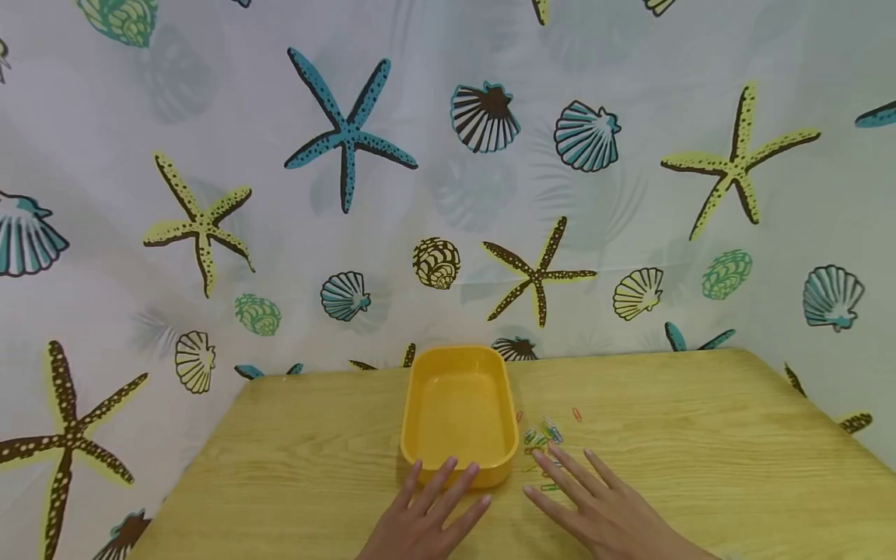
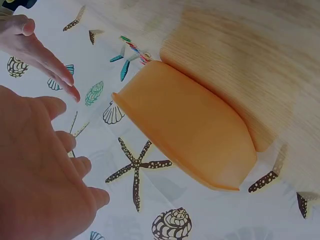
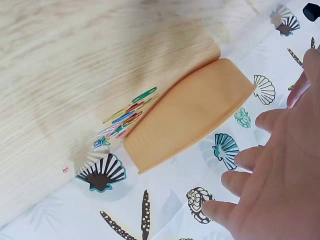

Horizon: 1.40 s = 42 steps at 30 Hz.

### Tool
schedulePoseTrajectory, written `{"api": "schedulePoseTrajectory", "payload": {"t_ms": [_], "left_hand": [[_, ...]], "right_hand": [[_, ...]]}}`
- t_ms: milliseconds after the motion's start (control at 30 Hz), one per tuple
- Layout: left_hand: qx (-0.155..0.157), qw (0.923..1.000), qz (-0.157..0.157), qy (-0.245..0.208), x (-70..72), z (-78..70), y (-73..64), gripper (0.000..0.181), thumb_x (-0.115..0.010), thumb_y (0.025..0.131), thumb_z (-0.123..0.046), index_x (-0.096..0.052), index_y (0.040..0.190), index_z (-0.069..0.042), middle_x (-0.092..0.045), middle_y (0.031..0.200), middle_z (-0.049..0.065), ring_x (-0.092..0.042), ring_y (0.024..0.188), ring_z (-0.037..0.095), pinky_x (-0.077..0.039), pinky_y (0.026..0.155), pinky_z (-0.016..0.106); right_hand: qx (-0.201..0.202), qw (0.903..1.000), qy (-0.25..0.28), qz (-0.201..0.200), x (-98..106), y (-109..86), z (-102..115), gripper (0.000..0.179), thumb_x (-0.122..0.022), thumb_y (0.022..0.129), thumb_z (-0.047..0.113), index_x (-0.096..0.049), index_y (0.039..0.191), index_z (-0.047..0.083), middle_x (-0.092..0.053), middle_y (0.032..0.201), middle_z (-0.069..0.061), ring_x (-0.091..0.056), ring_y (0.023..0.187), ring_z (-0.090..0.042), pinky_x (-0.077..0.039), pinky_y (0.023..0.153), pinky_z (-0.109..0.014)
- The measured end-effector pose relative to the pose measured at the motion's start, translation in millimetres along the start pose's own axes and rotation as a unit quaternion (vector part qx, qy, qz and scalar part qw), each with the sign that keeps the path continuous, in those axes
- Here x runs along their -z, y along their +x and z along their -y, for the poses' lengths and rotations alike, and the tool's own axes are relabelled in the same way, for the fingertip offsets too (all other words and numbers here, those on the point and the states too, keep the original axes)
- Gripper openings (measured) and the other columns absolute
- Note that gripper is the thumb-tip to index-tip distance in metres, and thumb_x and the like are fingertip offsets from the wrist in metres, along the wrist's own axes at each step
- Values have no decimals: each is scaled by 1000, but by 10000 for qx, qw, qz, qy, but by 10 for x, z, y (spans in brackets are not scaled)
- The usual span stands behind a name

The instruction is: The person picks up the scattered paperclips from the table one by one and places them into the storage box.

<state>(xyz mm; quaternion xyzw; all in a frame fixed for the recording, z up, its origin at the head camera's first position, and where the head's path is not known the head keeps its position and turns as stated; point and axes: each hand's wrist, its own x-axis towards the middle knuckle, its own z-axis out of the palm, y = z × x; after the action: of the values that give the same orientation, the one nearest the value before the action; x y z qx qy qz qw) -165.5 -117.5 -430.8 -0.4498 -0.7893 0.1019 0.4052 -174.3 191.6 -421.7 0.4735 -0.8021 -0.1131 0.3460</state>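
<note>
A: Layout, from your remote station?

B: I log a yellow tray (image 1: 458,412) upright on the wooden table (image 1: 315,435), ahead of the left hand (image 1: 421,519). Loose paper clips (image 3: 123,116) lie just beside its right wall; one reddish clip (image 1: 577,414) sits a little apart.

A: Why so placed?

B: My inference: side by side, both stay within reach, and the tray's mouth is unobstructed.

A: Hands?

B: Left: fingers straight, fanned wide, nothing held. Fingertips overlap the near rim in my head view, but the left wrist view shows a gap; no contact. Right hand (image 1: 603,507): likewise spread, bare, fingers toward the clips, apart from them in the right wrist view. I judge it a neutral pose.
</note>
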Motion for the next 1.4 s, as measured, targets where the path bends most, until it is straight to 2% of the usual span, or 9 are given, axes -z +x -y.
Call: {"api": "schedulePoseTrajectory", "payload": {"t_ms": [167, 233, 300, 633, 800, 900, 1033, 1167, 1400], "left_hand": [[601, 9930, 854, -546, 87, 62, 41, 68, -25, 98, -64, -51, 140, -17, -39, 149, 12, -39, 133, 29, -39, 103, 49], [1209, 9763, 1236, -1301, 132, 126, 80, 62, -39, 97, -59, -56, 135, -13, -40, 148, 14, -38, 134, 32, -43, 98, 51], [2013, 9433, 1434, -2216, 171, 206, 118, 57, -53, 96, -50, -56, 135, -9, -38, 149, 18, -35, 134, 37, -42, 98, 57], [5074, 7039, 706, -4920, -71, 600, 187, 49, -55, 100, -24, -46, 140, 3, -40, 145, 23, -37, 131, 43, -41, 99, 58], [6088, 5493, 123, -5722, -248, 650, 161, 44, -53, 99, -16, -45, 133, 9, -49, 131, 23, -49, 118, 37, -49, 91, 49], [6380, 4872, -105, -5963, -323, 646, 138, 42, -56, 96, -14, -44, 128, 10, -51, 122, 20, -52, 110, 31, -51, 88, 46], [6545, 4524, -180, -6054, -389, 630, 96, 41, -59, 94, -12, -46, 126, 10, -54, 117, 17, -55, 101, 26, -51, 87, 44], [6525, 4330, -185, -6216, -430, 604, 40, 39, -57, 94, -6, -48, 127, 12, -56, 118, 18, -57, 95, 22, -52, 86, 40], [6345, 4216, -316, -6471, -480, 578, 15, 44, -53, 96, -12, -45, 129, 15, -59, 116, 17, -59, 92, 16, -50, 86, 34]], "right_hand": [[-154, 9998, 120, 74, 32, 4, -5, 91, -27, 90, 75, -7, 157, 17, -8, 160, -14, -6, 146, -28, 6, 116, -41], [-220, 9994, 195, 174, 43, 10, -5, 88, -31, 92, 72, -7, 157, 18, -3, 161, -13, -4, 146, -27, 8, 116, -40], [-254, 9990, 231, 288, 55, 14, -5, 87, -36, 93, 68, -6, 157, 18, 3, 161, -11, -1, 146, -26, 10, 116, -39], [-679, 9939, 702, 516, 20, 41, -22, 74, -51, 90, 63, -40, 147, 17, 5, 160, -6, 8, 145, -21, 15, 114, -35], [-826, 9916, 855, 511, 27, 67, -78, 75, -55, 90, 59, -37, 149, 16, -5, 161, -9, -14, 145, -27, 12, 114, -33], [-1088, 9858, 1086, 676, 65, 95, -133, 74, -57, 90, 56, -35, 150, 19, -19, 158, -11, -31, 138, -31, -11, 117, -45], [-1496, 9697, 1597, 1081, 115, 131, -201, 67, -57, 92, 53, -41, 147, 18, -32, 153, -15, -34, 135, -36, -38, 100, -59], [-1780, 9531, 1971, 1452, 128, 141, -253, 66, -50, 95, 54, -43, 147, 15, -30, 153, -17, -32, 136, -38, -35, 102, -62], [-2034, 9371, 2415, 1488, 99, 211, -344, 62, -48, 98, 50, -43, 147, 12, -31, 152, -20, -33, 135, -40, -33, 102, -63]]}}
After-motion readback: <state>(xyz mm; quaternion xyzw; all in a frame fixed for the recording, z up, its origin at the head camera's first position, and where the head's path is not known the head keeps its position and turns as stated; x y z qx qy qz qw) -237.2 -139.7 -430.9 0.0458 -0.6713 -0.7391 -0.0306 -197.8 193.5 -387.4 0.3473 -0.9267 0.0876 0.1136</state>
